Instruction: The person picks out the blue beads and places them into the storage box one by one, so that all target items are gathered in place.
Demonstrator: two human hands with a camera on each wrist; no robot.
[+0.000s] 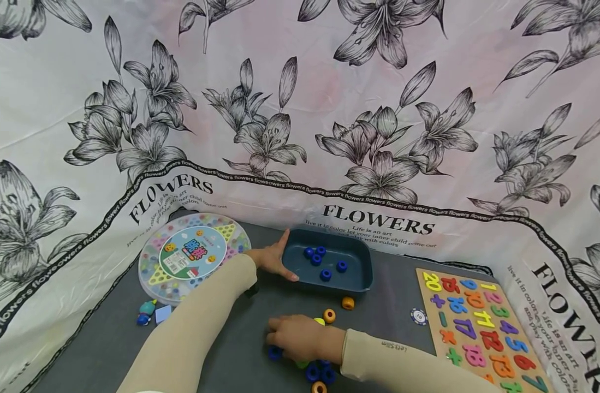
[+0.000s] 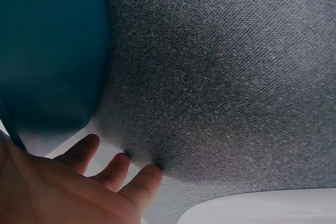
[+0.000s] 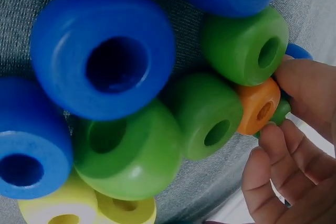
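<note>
My left hand [image 1: 272, 259] spreads thumb and fingers at the left end of a dark blue plastic box [image 1: 363, 248]; in the left wrist view its fingertips reach the grey tabletop [image 2: 226, 77] beside the box. Several blue beads [image 1: 341, 266] lie inside. My right hand [image 1: 300, 335] is low over a loose cluster of beads, covering part of it in the head view. Up close, the thumb and a fingertip of that hand pinch an orange bead [image 3: 260, 107]. Around it lie green beads [image 3: 218, 114], large blue beads [image 3: 102, 51] and yellow beads [image 3: 58, 203].
Two orange beads [image 1: 348, 303] lie between the box and the cluster. At left are a round board-game package [image 1: 147, 267], a small bird-like toy [image 1: 145, 313] and a light blue block [image 1: 163, 314]. A poker chip [image 1: 419, 316] and wooden number board [image 1: 439, 327] are right. Flowered cloth [image 1: 324, 131] hangs behind.
</note>
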